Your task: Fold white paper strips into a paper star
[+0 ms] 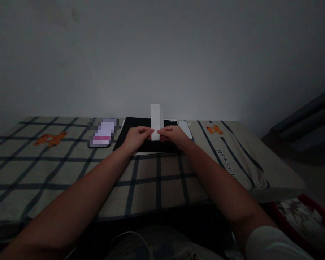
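A narrow folded strip of white paper stands roughly upright in front of me, a second layer showing behind its right edge. My left hand pinches its lower left edge between thumb and fingers. On the opposite edge, my right hand grips it the same way, so both hands are closed on the one strip. Beneath them lies a flat black board or folder, with white sheets sticking out at its right side. The undersides of my fingers are partly hidden.
A phone with a lit, blurred screen lies left of the black board. Checked cloth with bear prints covers the table. A pale wall rises behind. A white cable hangs near my lap, and a red-edged patterned item is low at right.
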### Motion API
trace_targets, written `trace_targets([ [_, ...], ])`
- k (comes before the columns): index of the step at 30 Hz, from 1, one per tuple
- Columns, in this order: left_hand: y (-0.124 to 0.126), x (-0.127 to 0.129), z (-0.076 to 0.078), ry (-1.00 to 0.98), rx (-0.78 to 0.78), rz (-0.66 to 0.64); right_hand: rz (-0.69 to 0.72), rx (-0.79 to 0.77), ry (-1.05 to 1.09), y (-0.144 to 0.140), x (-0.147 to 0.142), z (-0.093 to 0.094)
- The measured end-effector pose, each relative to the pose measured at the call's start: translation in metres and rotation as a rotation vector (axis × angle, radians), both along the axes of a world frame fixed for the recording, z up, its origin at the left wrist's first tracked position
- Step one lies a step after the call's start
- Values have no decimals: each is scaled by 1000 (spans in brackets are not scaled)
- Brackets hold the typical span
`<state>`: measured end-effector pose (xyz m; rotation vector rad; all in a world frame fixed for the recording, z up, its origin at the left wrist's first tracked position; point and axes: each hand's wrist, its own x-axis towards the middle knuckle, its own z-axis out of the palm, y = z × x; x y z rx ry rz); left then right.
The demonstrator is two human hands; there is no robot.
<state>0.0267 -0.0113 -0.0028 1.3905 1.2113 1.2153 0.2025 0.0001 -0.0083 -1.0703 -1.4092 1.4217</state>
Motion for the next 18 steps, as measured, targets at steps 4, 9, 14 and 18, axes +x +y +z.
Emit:
trace_targets([
  [4,0,0,0,-28,-6,-3,-45,75,-71,3,0,-4],
  [9,0,-1,0,-51,-60,-36,-92,132,-140,5,1,-5],
  [14,2,-2,-2,-17,-85,-67,-122,103,-117,4,2,-3],
  [18,1,-2,0,22,-58,-38,-40,46,-47,4,2,-4],
])
